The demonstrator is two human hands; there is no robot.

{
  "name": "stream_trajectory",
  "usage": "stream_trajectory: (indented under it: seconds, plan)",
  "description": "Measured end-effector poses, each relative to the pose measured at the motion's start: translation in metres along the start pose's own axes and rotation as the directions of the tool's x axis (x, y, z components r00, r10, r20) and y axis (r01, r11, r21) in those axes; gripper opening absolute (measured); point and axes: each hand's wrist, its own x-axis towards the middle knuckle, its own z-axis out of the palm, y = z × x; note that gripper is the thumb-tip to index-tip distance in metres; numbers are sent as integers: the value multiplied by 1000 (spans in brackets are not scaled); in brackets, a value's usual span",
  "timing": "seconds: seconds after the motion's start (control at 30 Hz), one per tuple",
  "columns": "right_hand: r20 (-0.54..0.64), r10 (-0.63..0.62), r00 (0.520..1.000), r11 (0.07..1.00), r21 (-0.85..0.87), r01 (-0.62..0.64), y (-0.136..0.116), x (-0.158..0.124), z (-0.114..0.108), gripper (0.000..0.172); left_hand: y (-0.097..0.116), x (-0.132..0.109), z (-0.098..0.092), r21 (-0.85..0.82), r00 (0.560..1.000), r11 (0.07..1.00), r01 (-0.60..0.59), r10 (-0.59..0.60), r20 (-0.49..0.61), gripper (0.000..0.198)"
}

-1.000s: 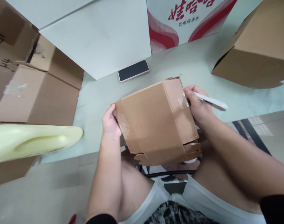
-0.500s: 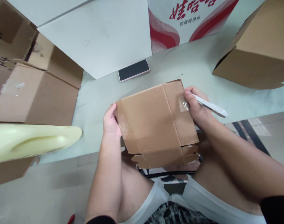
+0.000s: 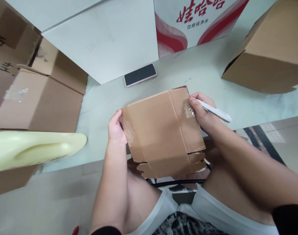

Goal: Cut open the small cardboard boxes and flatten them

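A small brown cardboard box (image 3: 161, 127) with torn tape remnants rests over my knees. My left hand (image 3: 116, 127) grips its left edge, fingers curled under it. My right hand (image 3: 204, 112) is closed around a white pen-like tool (image 3: 216, 111) and presses against the box's right edge, beside a patch of clear tape (image 3: 189, 111). The tool's tip is hidden by my fingers. A notched flap (image 3: 171, 164) hangs at the box's near side.
A black phone (image 3: 140, 74) lies on the floor beyond the box. Large cardboard boxes stand at left (image 3: 38, 98) and upper right (image 3: 271, 55). A white panel (image 3: 102, 39) and a red-and-white carton (image 3: 195, 19) stand behind. A pale yellow object (image 3: 34, 148) juts in from the left.
The box has tilted flatter and shifted slightly toward me. My right hand with the white tool moved a little left along the taped edge. My left hand kept its hold.
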Motion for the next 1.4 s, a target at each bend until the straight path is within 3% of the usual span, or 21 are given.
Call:
stream_trajectory:
  seconds: [0.53, 0.83, 1.1, 1.4]
  plan:
    - [18, -24, 1000, 999, -45, 25, -1, -1, -1, 27, 3, -5, 8, -3, 998, 999, 39, -39, -54, 22]
    - [15, 12, 1000, 997, -72, -11, -9, -6, 0, 29, -4, -7, 10, 118, 999, 993, 7, -1, -47, 29]
    - [4, 31, 1000, 999, -30, -31, -12, -11, -6, 32, -7, -18, 17, 132, 994, 991, 13, 2, -110, 20]
    - [-1, 31, 1000, 998, -54, -31, -10, -8, -7, 33, -7, -10, 19, 136, 995, 990, 43, -30, -100, 25]
